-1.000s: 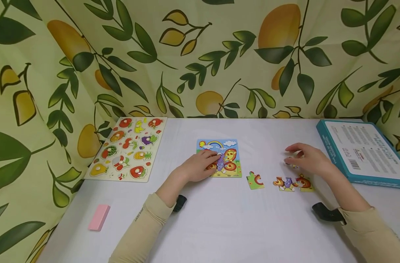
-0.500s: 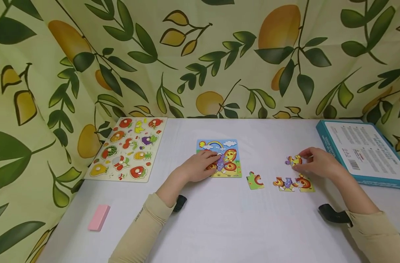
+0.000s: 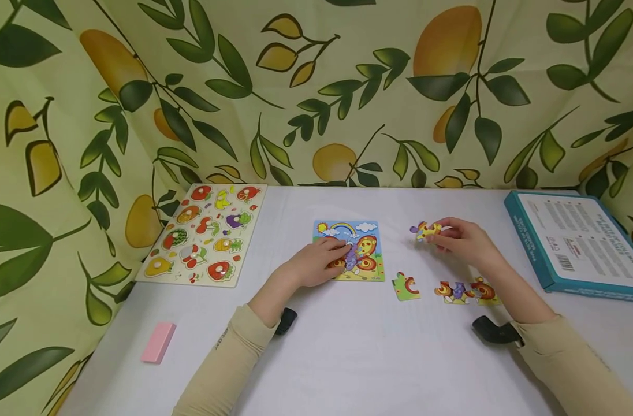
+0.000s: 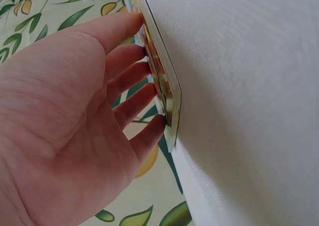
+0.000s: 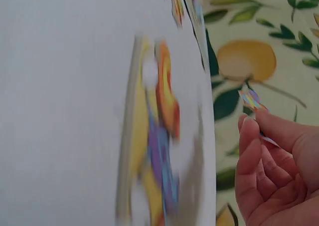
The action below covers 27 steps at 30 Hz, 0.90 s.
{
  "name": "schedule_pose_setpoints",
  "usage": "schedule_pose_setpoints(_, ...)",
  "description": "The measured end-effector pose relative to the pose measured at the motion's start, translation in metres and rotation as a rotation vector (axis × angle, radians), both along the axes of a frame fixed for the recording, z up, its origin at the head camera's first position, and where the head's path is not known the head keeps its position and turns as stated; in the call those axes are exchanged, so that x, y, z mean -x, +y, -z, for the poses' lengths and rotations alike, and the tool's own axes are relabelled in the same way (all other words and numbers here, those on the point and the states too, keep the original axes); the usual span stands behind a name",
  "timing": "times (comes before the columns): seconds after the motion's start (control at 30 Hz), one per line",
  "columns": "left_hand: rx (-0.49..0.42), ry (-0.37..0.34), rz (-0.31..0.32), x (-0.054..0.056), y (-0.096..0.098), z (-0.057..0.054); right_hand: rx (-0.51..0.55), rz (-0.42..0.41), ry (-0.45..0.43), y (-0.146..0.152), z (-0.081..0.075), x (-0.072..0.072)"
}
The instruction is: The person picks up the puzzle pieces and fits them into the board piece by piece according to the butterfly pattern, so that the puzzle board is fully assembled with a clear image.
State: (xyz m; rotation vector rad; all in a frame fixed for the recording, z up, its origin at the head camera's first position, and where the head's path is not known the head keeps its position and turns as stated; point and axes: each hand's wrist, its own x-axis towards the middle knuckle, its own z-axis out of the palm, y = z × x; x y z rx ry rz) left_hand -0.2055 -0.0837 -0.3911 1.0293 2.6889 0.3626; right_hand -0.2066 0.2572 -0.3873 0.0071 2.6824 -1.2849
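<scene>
A butterfly jigsaw puzzle (image 3: pixel 369 273), with a rainbow and sky at its top, lies flat on the white table. My left hand (image 3: pixel 316 264) rests on its left part, covering some of the picture. In the left wrist view the fingertips touch the puzzle's face (image 4: pixel 158 69), the fingers spread along it. My right hand (image 3: pixel 467 242) pinches a yellow, red and purple jigsaw piece (image 3: pixel 423 231) between thumb and fingers, above the table right of the puzzle. The right wrist view shows this piece (image 5: pixel 249 99) sticking out past the fingertips.
A loose green piece (image 3: pixel 406 288) lies right of the puzzle, with several butterfly pieces (image 3: pixel 458 293) in a row beyond it. A fruit peg board (image 3: pixel 202 237) is at the back left, a pink block (image 3: pixel 158 343) at the front left. A teal box (image 3: pixel 571 237) lies at the right.
My right hand has picked up the jigsaw piece from behind the row and carried it left, towards the puzzle. My left hand has stayed on the puzzle.
</scene>
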Motion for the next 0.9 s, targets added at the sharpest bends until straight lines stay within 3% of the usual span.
schedule_pose_setpoints(0.17, -0.005, -0.004, 0.003, 0.0, 0.0, 0.0, 0.107, -0.077, -0.082, -0.041, 0.002, 0.009)
schedule_pose_setpoints(0.4, -0.011, -0.013, 0.016, 0.001, 0.0, 0.0, 0.102, -0.145, -0.119, -0.081, 0.005, 0.014)
schedule_pose_setpoints(0.63, -0.009, -0.033, 0.021, 0.002, 0.0, -0.001, 0.16, -0.119, -0.131, -0.095, 0.011, 0.022)
schedule_pose_setpoints(0.9, -0.008, -0.035, 0.019, 0.0, -0.001, -0.003, 0.093, -0.116, -0.096, -0.101, 0.014, 0.026)
